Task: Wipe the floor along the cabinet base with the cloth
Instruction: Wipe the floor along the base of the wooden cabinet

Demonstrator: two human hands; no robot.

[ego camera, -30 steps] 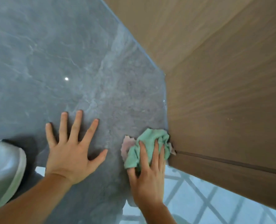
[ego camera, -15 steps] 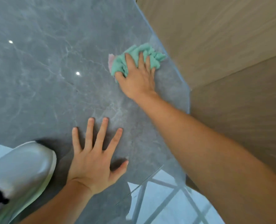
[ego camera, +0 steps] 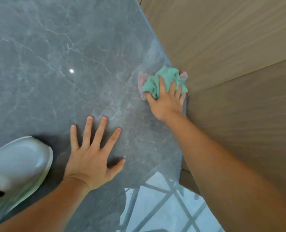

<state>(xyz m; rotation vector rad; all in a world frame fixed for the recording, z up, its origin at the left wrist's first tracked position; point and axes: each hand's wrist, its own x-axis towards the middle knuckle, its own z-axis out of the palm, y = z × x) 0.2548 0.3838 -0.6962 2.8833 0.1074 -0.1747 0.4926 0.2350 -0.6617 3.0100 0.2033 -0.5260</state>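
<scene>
A crumpled green cloth (ego camera: 164, 77) with pink edges lies on the grey marble floor (ego camera: 55, 64), pressed right against the foot of the brown wooden cabinet (ego camera: 231, 47). My right hand (ego camera: 166, 101) lies flat on the cloth, fingers spread over it and gripping its folds, arm stretched out along the cabinet. My left hand (ego camera: 92, 154) is planted palm down on the floor nearer to me, fingers apart, holding nothing.
A pale grey shoe (ego camera: 16, 166) stands on the floor at the lower left, beside my left hand. A window's bright reflection (ego camera: 164, 206) shows on the floor at the bottom. The cabinet front runs diagonally along the right side.
My right hand has pulled the cloth back toward me along the cabinet base, after pushing it far forward half a second ago. My left hand stays planted.
</scene>
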